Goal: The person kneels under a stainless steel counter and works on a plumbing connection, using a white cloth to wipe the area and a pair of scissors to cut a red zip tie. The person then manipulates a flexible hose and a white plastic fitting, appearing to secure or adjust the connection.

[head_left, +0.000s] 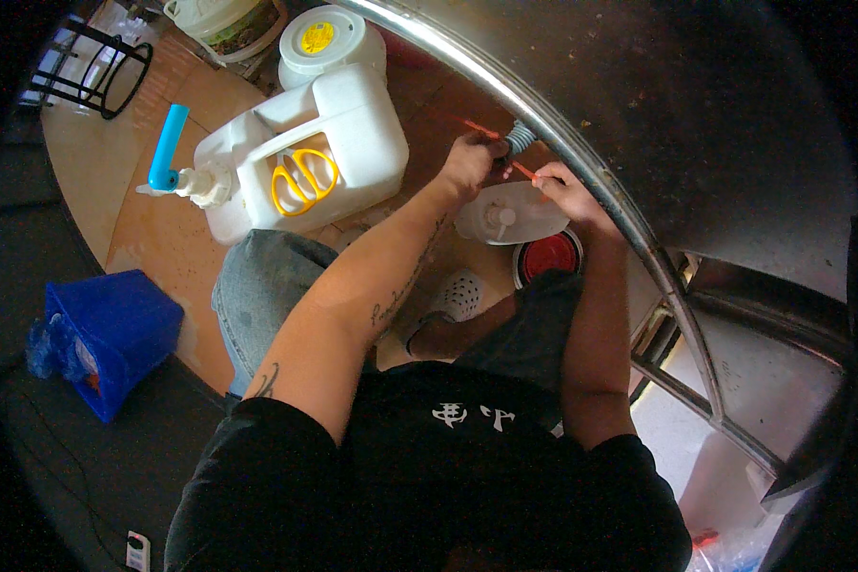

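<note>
My left hand (472, 164) is closed, its fingers pinched beside a grey ribbed hose (520, 136) under the curved metal edge. A thin orange cord (522, 171) runs between my hands, and its loose end sticks out past the left fingers. My right hand (570, 194) pinches the cord's nearer part. Whether the cord circles the hose is hidden by the left fingers. Below the hands lies a translucent jug (477, 208) with a pale cap. Left of my left forearm, yellow-handled scissors (305, 181) rest on a large white jug (357, 119).
A curved metal rail (582, 143) edges the dark tabletop close above my hands. A blue-handled tap (169, 153) juts from the white jug. A round white tub (329, 48), blue bin (114, 334), red-topped can (548, 257) and black wire rack (95, 71) stand around.
</note>
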